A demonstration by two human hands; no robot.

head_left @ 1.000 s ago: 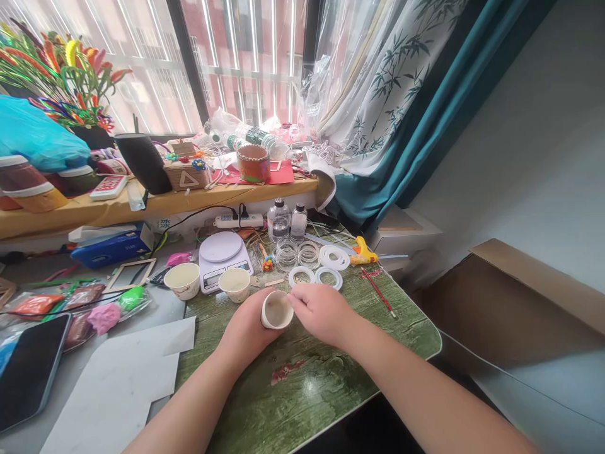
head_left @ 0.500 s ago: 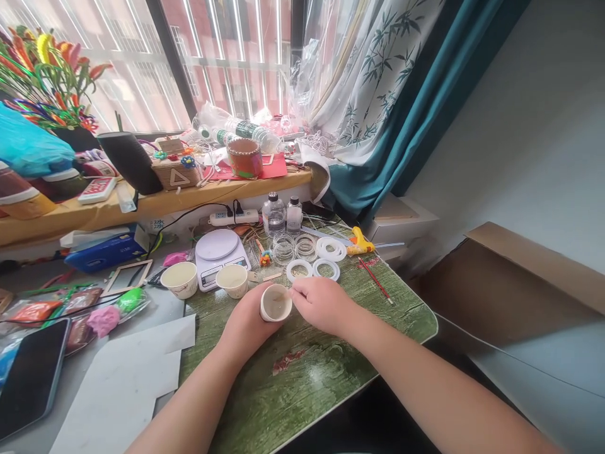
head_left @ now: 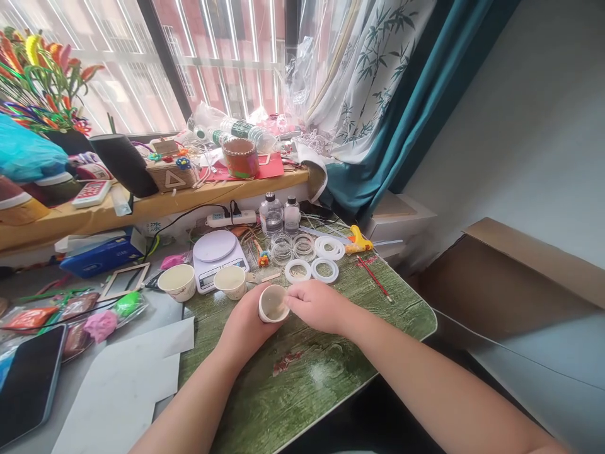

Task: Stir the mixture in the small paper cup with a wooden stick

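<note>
- You have the small white paper cup [head_left: 273, 303] at lower centre of the frame, held above the green wood-grain table [head_left: 331, 384], tilted with its mouth toward you.
- Your left hand [head_left: 246, 331] is curled around the cup's lower wall, grasping it.
- Your right hand [head_left: 316, 307] is beside it, with the fingertips [head_left: 292, 301] at the rim; you cannot tell whether they pinch or only touch.
- Handling: judged very light, thin-walled and easily dented. Take it by the lower wall, with gentle pressure.
- Appearance: white outside; inside, a pale beige film, mottled.
- Nearby, upper centre: a second paper cup [head_left: 231, 282], a kitchen scale [head_left: 218, 255], and white rings [head_left: 297, 271].
</note>
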